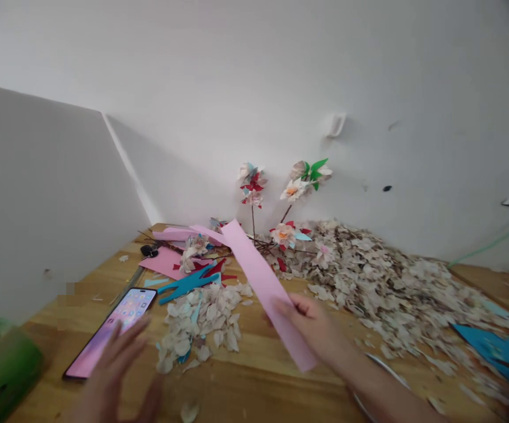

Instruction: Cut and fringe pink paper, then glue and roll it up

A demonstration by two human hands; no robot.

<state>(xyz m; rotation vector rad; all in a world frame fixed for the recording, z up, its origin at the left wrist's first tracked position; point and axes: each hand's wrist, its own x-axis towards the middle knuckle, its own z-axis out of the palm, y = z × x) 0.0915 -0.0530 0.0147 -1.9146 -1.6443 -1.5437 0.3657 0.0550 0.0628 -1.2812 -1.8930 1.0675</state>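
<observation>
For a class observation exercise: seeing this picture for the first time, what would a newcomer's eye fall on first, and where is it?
A long pink paper strip, gripped in the right hand, crosses the middle of the view. Behind it, handmade flowers stand against the white wall, while a big heap of pale petal-like scraps spreads across the right side of the wooden table.

A long, narrow strip of pale pink paper (pixel 263 288) runs diagonally across the view, flat and straight-edged, with no visible creases. The right grip (pixel 302 320) pinches it near its lower end, which extends just past the hand above the wooden counter (pixel 254 390). The far end reaches back beside a blue paper cutout (pixel 188 283) and meets other pink paper (pixel 177 235) in view; whether they touch cannot be told.
</observation>
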